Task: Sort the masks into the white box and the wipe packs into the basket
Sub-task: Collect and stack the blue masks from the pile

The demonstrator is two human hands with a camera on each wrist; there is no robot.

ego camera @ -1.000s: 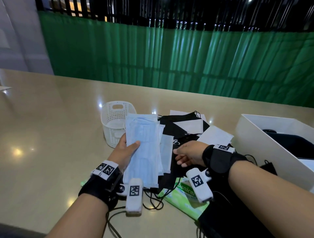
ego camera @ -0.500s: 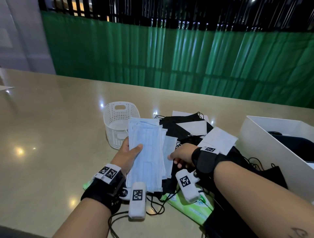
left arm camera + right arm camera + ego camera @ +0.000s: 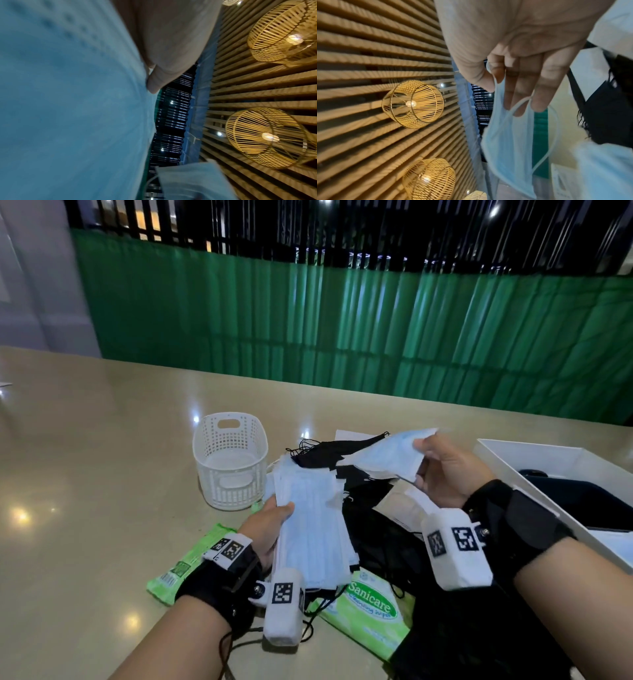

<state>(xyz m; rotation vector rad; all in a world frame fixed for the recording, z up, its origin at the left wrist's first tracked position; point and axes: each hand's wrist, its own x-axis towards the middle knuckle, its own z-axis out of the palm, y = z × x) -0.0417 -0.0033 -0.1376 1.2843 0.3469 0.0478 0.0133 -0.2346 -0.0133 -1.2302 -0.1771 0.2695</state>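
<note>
As the right hand (image 3: 445,470) pinches one pale-blue pleated mask (image 3: 387,453), long axis left-right | white rectangular box (image 3: 534,453) lies just right, nearest it | left hand (image 3: 270,525) clamps the pale-blue mask stack (image 3: 311,525), lower centre.

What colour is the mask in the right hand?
Light blue mask, clearest in the right wrist view.

The left hand (image 3: 270,527) is raised above the table, palm turned up, thumb laid across what it grips. The right hand (image 3: 445,470) is lifted higher, toward the table's right edge, thumb and curled fingers (image 3: 518,86) pinching together. Both wrists wear black straps with white tagged cameras.
</note>
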